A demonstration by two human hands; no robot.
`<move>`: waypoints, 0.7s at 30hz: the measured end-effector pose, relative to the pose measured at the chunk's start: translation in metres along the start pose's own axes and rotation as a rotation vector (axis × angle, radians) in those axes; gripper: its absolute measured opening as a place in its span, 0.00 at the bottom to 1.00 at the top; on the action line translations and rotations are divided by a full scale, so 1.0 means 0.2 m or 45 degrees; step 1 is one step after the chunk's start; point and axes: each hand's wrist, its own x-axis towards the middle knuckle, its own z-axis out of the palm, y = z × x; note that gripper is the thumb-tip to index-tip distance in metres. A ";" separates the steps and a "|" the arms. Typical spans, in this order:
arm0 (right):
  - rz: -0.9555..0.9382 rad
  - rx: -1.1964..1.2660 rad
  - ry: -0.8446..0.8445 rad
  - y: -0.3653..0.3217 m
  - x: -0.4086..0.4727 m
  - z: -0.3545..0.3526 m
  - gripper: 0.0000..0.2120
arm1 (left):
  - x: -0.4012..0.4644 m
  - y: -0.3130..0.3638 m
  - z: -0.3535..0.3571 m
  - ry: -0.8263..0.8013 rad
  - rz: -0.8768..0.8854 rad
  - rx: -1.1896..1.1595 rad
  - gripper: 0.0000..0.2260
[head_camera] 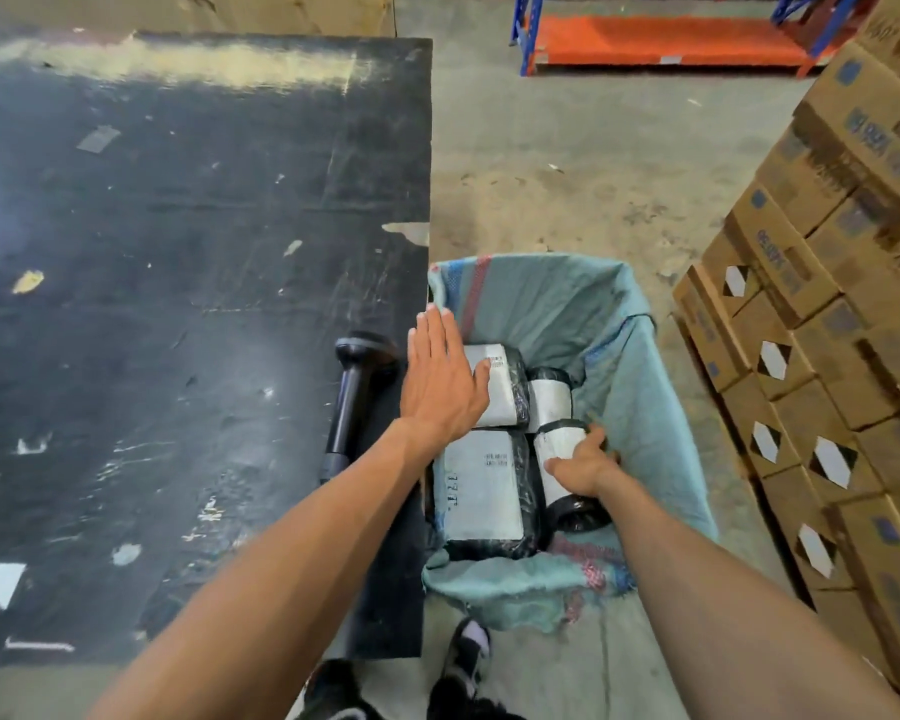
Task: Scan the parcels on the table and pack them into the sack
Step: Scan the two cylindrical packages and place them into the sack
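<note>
A warehouse: a bare concrete floor [567, 163], stacked cardboard boxes [827, 304] along the right, an orange and blue pallet rack [671, 41] at the far side, and a scuffed black table [178, 304].

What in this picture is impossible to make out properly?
- Head view: print on the parcel labels is too small and blurred to read.
- The left hand covers part of the far flat parcel.
- The sack hides anything beneath the top parcels.
- The right hand covers part of the rolled parcel.
</note>
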 end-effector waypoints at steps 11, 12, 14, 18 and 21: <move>0.084 -0.033 -0.082 0.01 0.24 0.28 0.46 | 0.02 -0.02 0.05 0.053 0.023 0.109 0.34; 0.090 0.001 -0.072 0.01 0.26 0.31 0.46 | 0.02 -0.02 0.06 0.056 0.023 0.118 0.34; 0.110 0.071 -0.049 0.03 0.29 0.36 0.46 | 0.02 -0.03 0.07 0.053 0.021 0.121 0.35; 0.137 0.181 0.037 0.06 0.36 0.44 0.42 | 0.02 -0.03 0.09 0.065 0.025 0.136 0.36; 0.118 0.216 0.050 0.06 0.39 0.46 0.38 | 0.03 -0.04 0.09 0.066 0.021 0.139 0.36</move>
